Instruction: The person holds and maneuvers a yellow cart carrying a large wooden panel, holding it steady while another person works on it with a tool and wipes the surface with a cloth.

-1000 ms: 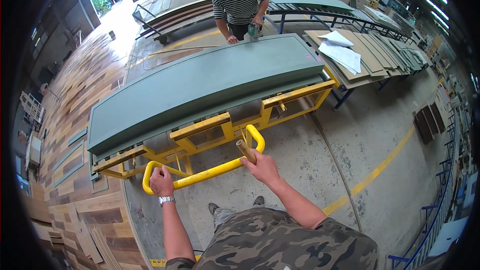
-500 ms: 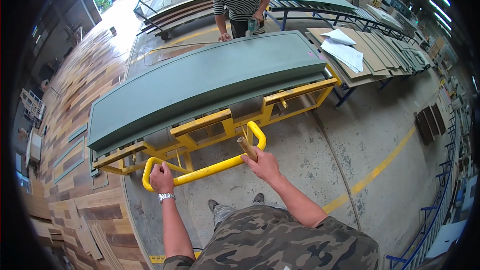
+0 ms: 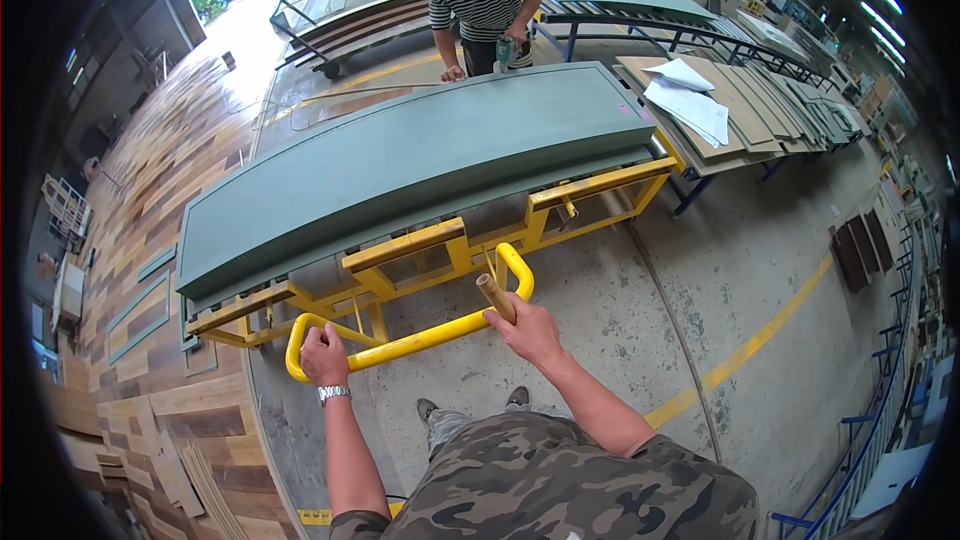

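Yellow tubular handlebar (image 3: 420, 343) — in front of the yellow frame (image 3: 402, 244)
Left hand (image 3: 325, 356) grips it; right hand (image 3: 528, 332) clasps a wooden stick (image 3: 495, 296) at it — seemingly a steadying hold; any push would call for even pressure.

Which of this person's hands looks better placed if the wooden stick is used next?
Probably the right hand: it is closed around the wooden stick. The left hand grips the yellow bar farther left, so it would have to let go and reach across.
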The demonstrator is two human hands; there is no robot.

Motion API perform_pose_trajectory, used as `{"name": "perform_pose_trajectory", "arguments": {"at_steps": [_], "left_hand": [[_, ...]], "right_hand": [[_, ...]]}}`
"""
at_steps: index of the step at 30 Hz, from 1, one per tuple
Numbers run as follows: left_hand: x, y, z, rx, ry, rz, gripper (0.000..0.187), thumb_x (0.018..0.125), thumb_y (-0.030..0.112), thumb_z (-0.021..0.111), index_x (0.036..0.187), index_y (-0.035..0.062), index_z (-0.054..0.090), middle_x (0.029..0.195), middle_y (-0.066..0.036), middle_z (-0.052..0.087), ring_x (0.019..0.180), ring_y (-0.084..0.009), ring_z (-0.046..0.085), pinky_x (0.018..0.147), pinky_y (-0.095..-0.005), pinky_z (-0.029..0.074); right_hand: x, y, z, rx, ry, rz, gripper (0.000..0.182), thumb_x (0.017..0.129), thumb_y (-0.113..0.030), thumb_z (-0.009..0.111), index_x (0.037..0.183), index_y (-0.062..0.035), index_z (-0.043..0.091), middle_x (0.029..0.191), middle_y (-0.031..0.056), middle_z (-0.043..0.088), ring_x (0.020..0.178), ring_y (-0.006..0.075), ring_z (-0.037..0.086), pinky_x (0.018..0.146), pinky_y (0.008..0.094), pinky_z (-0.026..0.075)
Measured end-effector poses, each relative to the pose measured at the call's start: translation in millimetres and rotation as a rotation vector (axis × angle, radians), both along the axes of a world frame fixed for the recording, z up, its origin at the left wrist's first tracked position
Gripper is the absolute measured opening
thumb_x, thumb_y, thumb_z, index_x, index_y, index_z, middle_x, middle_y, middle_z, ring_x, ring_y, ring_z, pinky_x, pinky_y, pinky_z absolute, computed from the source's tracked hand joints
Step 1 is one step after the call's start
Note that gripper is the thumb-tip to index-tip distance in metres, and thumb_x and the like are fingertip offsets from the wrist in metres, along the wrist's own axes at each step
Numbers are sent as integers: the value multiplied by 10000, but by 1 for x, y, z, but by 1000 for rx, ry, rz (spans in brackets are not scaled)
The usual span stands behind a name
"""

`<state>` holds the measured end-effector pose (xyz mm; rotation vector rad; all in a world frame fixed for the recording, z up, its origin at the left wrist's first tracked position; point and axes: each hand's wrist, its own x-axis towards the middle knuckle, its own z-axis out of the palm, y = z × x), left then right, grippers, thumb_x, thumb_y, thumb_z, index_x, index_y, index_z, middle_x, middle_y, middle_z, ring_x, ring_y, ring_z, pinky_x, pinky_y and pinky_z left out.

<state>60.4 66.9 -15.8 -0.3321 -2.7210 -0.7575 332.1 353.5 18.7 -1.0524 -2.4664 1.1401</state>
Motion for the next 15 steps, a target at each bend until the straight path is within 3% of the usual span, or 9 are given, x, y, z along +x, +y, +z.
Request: {"name": "perform_pose_trajectory", "arguments": {"at_steps": [15], "left_hand": [[0, 0, 0, 29, -14, -10, 352, 993, 320, 717, 763, 63, 644, 735, -146, 702, 719, -387, 680, 675, -517, 515]], "right_hand": [[0, 0, -3, -5, 0, 1, 548, 998, -580, 698, 1352, -163, 683, 944, 147, 789, 882, 380, 766, 768, 486, 591]]}}
